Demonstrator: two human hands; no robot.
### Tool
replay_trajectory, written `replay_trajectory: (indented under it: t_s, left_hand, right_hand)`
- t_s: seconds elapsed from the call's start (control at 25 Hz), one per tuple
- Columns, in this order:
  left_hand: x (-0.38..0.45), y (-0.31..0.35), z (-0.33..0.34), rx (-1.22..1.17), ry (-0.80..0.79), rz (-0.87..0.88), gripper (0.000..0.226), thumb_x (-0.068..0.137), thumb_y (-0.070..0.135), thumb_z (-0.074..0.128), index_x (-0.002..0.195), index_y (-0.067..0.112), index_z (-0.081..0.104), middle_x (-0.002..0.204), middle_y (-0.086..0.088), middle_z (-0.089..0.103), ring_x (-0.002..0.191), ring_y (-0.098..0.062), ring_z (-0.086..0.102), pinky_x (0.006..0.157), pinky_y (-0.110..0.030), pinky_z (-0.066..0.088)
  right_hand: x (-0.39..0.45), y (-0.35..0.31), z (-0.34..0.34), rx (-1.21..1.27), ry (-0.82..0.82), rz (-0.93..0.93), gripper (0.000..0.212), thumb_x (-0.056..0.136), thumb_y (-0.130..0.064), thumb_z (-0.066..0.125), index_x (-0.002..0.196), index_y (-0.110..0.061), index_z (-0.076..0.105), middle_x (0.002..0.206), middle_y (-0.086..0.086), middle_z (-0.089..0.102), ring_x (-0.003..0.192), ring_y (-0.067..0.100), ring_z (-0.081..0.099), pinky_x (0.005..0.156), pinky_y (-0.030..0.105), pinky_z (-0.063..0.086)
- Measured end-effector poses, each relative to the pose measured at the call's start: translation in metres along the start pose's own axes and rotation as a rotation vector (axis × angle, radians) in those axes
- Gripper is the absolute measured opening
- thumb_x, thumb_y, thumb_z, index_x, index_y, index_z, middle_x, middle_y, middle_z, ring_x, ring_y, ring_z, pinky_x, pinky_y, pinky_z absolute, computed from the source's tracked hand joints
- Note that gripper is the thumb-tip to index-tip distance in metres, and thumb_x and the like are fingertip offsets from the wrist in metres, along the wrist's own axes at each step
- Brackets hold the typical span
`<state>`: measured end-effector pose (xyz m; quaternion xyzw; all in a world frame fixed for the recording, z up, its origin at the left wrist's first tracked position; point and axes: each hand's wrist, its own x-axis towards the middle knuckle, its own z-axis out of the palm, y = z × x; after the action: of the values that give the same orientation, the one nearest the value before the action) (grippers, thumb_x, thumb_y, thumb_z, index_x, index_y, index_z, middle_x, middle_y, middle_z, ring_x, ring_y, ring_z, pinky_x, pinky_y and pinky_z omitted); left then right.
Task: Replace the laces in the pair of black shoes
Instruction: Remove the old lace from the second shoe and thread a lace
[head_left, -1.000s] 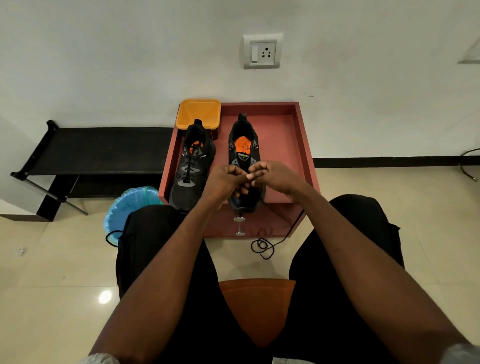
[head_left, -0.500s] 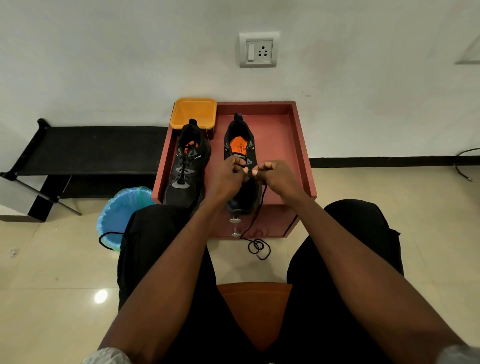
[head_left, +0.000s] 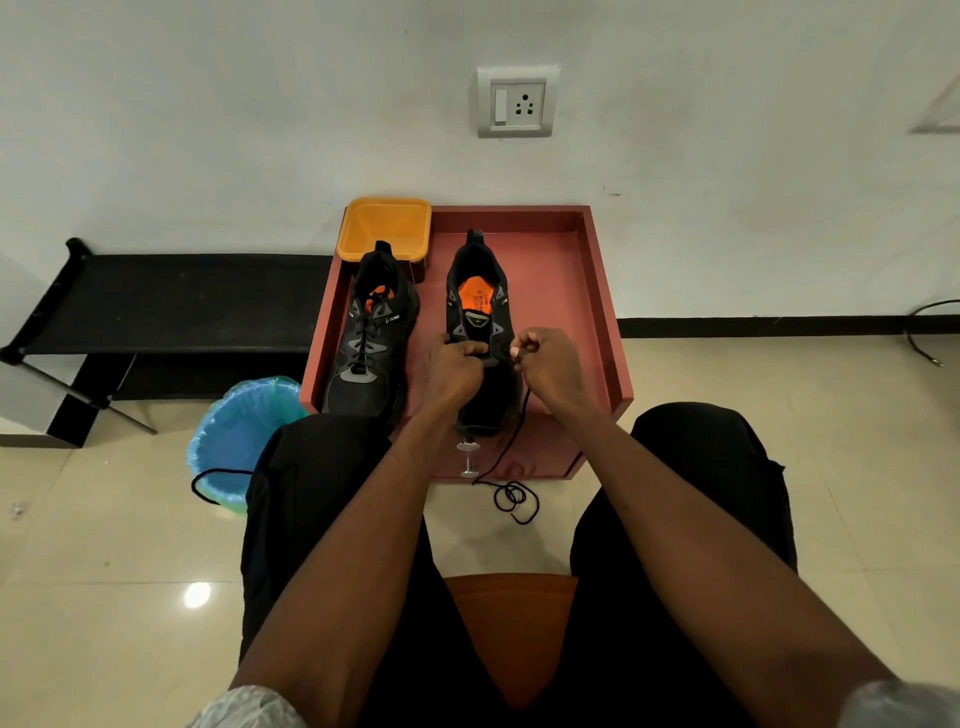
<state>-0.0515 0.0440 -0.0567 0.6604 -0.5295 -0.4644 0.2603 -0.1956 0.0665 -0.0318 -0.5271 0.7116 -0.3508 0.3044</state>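
I was lacing the second shoe (head_left: 480, 332), which sat under both my hands on the red stand (head_left: 597, 312). My left hand (head_left: 460, 369) gripped its eyelet row; my right hand (head_left: 548, 364) pinched the lace (head_left: 511, 441) trailing below. Next, I judged, came threading the tip through.

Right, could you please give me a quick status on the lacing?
Left hand grips right shoe. Right hand pinches black lace, tail coiled on floor. Left shoe already laced. Nothing in the way.
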Motion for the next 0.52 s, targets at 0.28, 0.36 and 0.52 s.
replay_trajectory:
  t_s: [0.28, 0.36, 0.52]
  left_hand:
    - [0.008, -0.01, 0.005, -0.006, -0.047, -0.004, 0.047, 0.071, 0.014, 0.046, 0.108, 0.019, 0.075, 0.138, -0.001, 0.04, 0.128, -0.027, 0.046, 0.107, -0.043, 0.045]
    - [0.003, -0.004, 0.003, 0.007, -0.049, -0.006, 0.044, 0.076, 0.01, 0.047, 0.109, 0.018, 0.075, 0.141, -0.003, 0.037, 0.13, -0.028, 0.045, 0.109, -0.042, 0.044]
    - [-0.007, 0.007, -0.002, 0.012, -0.049, 0.006, 0.043, 0.083, 0.0, 0.047, 0.113, 0.016, 0.073, 0.146, -0.002, 0.032, 0.132, -0.028, 0.043, 0.11, -0.042, 0.043]
  right_hand:
    - [-0.001, -0.001, 0.008, -0.069, 0.008, -0.027, 0.017, 0.088, -0.002, 0.06, 0.082, -0.01, 0.073, 0.077, 0.007, 0.07, 0.068, 0.023, 0.066, 0.065, 0.042, 0.057]
    - [-0.001, -0.002, 0.01, -0.085, 0.029, -0.012, 0.018, 0.088, -0.001, 0.058, 0.082, -0.009, 0.073, 0.077, 0.008, 0.07, 0.069, 0.023, 0.066, 0.064, 0.042, 0.057]
    - [-0.001, -0.003, 0.014, -0.126, 0.026, -0.041, 0.019, 0.088, 0.0, 0.057, 0.085, -0.007, 0.075, 0.082, 0.009, 0.071, 0.07, 0.021, 0.063, 0.058, 0.03, 0.049]
